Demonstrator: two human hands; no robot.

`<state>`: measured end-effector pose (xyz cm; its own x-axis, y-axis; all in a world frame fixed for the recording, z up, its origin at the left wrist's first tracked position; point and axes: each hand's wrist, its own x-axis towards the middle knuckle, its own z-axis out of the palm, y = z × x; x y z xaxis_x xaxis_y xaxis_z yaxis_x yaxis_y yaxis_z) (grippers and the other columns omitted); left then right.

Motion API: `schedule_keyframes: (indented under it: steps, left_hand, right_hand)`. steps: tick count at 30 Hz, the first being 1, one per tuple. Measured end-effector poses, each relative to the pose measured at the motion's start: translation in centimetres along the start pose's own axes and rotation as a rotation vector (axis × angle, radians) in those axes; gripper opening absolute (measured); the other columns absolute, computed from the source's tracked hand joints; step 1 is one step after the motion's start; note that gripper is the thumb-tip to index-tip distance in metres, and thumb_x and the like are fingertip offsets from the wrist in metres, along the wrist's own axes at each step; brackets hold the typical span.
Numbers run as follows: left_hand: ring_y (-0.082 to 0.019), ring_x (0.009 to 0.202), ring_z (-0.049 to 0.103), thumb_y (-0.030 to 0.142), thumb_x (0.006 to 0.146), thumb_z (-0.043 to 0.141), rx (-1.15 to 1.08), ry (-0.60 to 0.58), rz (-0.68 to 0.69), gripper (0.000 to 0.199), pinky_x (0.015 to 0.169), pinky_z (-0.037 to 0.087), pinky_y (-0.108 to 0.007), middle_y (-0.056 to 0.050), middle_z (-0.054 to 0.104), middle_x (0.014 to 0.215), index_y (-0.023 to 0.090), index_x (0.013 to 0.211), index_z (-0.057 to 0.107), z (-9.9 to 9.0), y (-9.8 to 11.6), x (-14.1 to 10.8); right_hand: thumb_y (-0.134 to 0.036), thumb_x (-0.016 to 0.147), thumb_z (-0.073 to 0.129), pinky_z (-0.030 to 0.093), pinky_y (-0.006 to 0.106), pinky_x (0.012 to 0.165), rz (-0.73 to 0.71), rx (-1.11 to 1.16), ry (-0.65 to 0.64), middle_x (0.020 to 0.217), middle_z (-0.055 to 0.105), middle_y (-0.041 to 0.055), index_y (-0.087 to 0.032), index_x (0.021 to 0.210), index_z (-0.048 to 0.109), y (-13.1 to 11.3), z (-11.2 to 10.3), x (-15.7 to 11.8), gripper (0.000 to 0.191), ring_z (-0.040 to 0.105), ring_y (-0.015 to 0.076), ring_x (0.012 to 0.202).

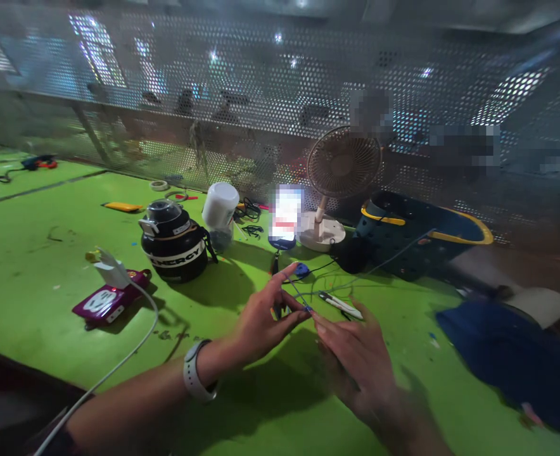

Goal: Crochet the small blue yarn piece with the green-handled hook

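Left hand [261, 317] and right hand [358, 356] pinch blue yarn [307, 308] before a dark basket [406, 244] whose contents look indistinct.

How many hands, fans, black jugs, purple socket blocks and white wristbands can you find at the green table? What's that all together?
Hands: 2 (left hand, right hand, at a thin strand)
Fans: 1
Black jugs: 1
Purple socket blocks: 1
White wristbands: 1
Total: 6

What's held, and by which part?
A thin blue strand, stretched in the left hand from index finger to thumb tip. Right hand meets its lower part; grip there unclear.
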<state>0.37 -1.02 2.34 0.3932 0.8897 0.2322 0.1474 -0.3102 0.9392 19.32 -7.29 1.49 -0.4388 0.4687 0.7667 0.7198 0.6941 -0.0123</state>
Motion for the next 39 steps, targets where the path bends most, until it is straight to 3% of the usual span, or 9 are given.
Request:
schedule_keyframes:
  steps: [2, 5, 11, 16, 24, 31, 39]
  left_hand:
    - [-0.017, 0.076, 0.065, 0.031, 0.081, 0.073, -0.120, 0.010, -0.013, 0.082, 0.079, 0.049, -0.032, -0.003, 0.072, 0.080, 0.018, 0.150, 0.030, 0.3, -0.2, -0.2]
    - [-0.014, 0.073, 0.064, 0.031, 0.078, 0.077, -0.441, -0.069, -0.091, 0.087, 0.071, 0.048, -0.026, -0.001, 0.069, 0.078, 0.020, 0.150, 0.030, 0.9, -0.5, -0.5]
    - [-0.012, 0.071, 0.064, 0.020, 0.072, 0.082, -0.840, -0.234, -0.225, 0.088, 0.072, 0.051, -0.026, 0.002, 0.066, 0.077, 0.021, 0.146, 0.034, 1.1, -0.6, -0.5]
    - [-0.011, 0.076, 0.066, 0.012, 0.071, 0.081, -0.884, -0.310, -0.277, 0.081, 0.079, 0.049, -0.026, 0.002, 0.068, 0.077, 0.019, 0.142, 0.042, -0.1, -0.4, 0.3]
    - [-0.009, 0.071, 0.062, 0.010, 0.071, 0.080, -0.924, -0.326, -0.309, 0.073, 0.072, 0.045, -0.022, 0.003, 0.067, 0.076, 0.018, 0.137, 0.049, -1.3, -0.6, 1.2]
    - [-0.010, 0.071, 0.060, 0.007, 0.072, 0.078, -0.978, -0.318, -0.285, 0.068, 0.074, 0.045, -0.025, 0.001, 0.067, 0.077, 0.015, 0.134, 0.051, -1.5, -0.6, 1.2]
    - [-0.010, 0.069, 0.059, 0.007, 0.071, 0.078, -0.992, -0.338, -0.310, 0.068, 0.073, 0.044, -0.027, 0.000, 0.066, 0.077, 0.014, 0.134, 0.053, -1.5, -0.7, 1.3]
  right_hand:
    - [-0.009, 0.088, 0.055, 0.030, 0.054, 0.115, -0.015, -0.051, -0.010, 0.111, 0.076, 0.0100, -0.018, 0.121, 0.060, -0.4, -0.1, 0.1, 0.034, 0.072, 0.0195, 0.091]
    - [-0.009, 0.089, 0.056, 0.025, 0.053, 0.117, -0.053, -0.126, 0.007, 0.109, 0.076, 0.0127, -0.015, 0.114, 0.063, -0.8, -0.1, 0.3, 0.027, 0.071, 0.0200, 0.094]
    - [-0.010, 0.085, 0.065, 0.028, 0.054, 0.115, -0.057, -0.170, 0.061, 0.105, 0.077, 0.0096, -0.019, 0.112, 0.065, -0.3, -0.1, 0.0, 0.029, 0.071, 0.0201, 0.095]
    - [-0.013, 0.087, 0.064, 0.032, 0.054, 0.113, -0.031, -0.053, 0.064, 0.106, 0.077, 0.0063, -0.025, 0.118, 0.064, 0.8, -0.4, -0.1, 0.033, 0.071, 0.0198, 0.092]
    - [-0.018, 0.088, 0.062, 0.035, 0.054, 0.112, 0.035, 0.226, -0.001, 0.105, 0.077, 0.0032, -0.030, 0.123, 0.063, 2.3, -1.3, 0.2, 0.036, 0.072, 0.0210, 0.089]
    - [-0.027, 0.093, 0.059, 0.035, 0.051, 0.112, 0.143, 0.396, 0.081, 0.097, 0.078, 0.0026, -0.027, 0.109, 0.068, 2.1, -1.0, 0.7, 0.018, 0.072, 0.0191, 0.086]
    - [-0.023, 0.089, 0.065, 0.039, 0.055, 0.110, 0.317, 0.587, 0.145, 0.095, 0.078, 0.0010, -0.031, 0.107, 0.073, 1.7, -1.0, 0.6, 0.021, 0.073, 0.0202, 0.084]
